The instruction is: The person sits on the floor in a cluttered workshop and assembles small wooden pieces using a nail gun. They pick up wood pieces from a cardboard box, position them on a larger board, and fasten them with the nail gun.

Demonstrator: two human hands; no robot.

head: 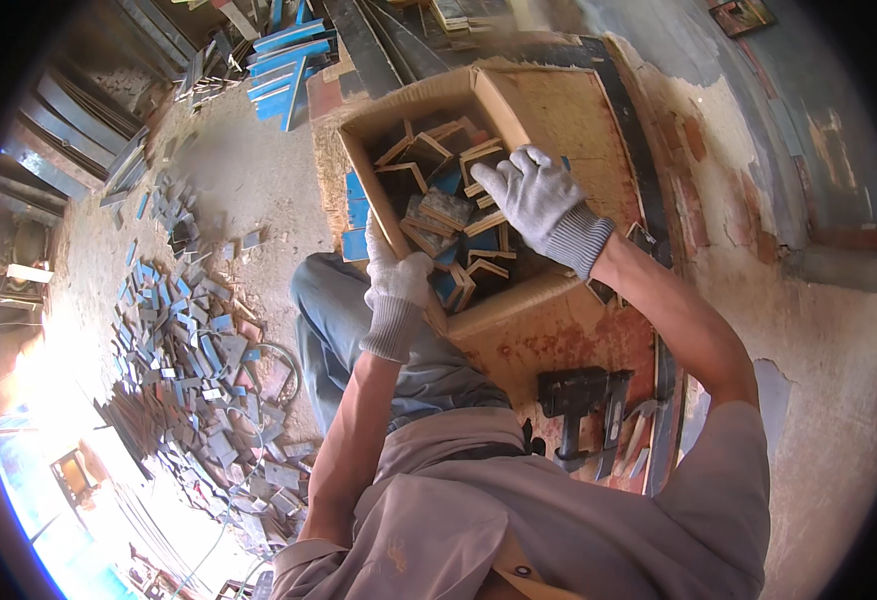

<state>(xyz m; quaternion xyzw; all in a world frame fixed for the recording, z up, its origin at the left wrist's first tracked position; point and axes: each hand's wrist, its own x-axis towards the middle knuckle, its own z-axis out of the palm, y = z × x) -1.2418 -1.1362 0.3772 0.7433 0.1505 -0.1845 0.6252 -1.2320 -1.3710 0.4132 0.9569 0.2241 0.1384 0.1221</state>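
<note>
An open cardboard box [503, 109] stands in front of me on a worn wooden worktop. Inside lie several angled pieces of thin wood board [408, 176], joined in L or V shapes, and small dark and blue board pieces [446, 208]. My left hand [397, 274], in a grey knitted glove, grips the box's left wall, its fingers along the outer side. On the opposite wall rests my right hand [532, 187], gloved the same way. Its fingers bend over the rim and the thumb points inward above the wood pieces. Part of the right wall is hidden behind this hand.
A nail gun or similar black tool [573, 405] lies on the worktop [558, 337] near my waist. A large heap of board offcuts [205, 360] covers the floor to the left, with a thin hose [288, 360] across it. Blue strips [288, 67] are stacked beyond.
</note>
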